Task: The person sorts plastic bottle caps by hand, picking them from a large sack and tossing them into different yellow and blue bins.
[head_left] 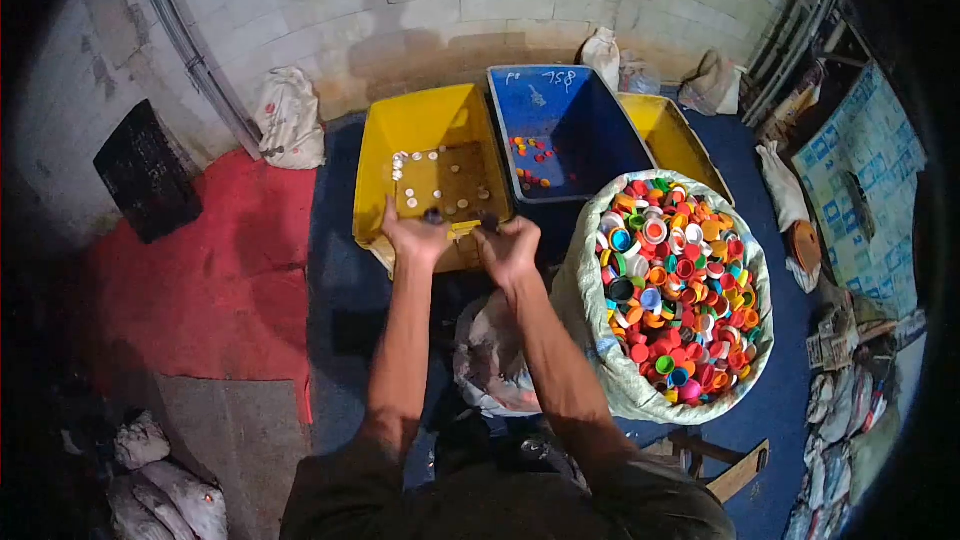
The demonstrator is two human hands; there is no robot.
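My left hand [418, 240] is closed, thumb up, over the near edge of a yellow bin [380, 125]. A small dark piece [432, 216] shows at its fingers, too small to name. My right hand [512, 248] is likewise closed beside it, near the bin's front right corner, with another small dark piece [489, 222] at its fingertips. Several white caps [398, 165] lie scattered on the bin's floor. Beside it, a blue bin [620, 130] contains orange and red caps [530, 148]. To my right stands a woven sack [590, 340] heaped with multicoloured bottle caps [680, 290].
Another yellow bin [690, 140] sits behind the big sack. A pale plastic bag [490, 355] is between my forearms. Red cloth [200, 280] covers the floor at left, a white sack [291, 120] against the wall. A wooden piece [738, 472] lies at lower right.
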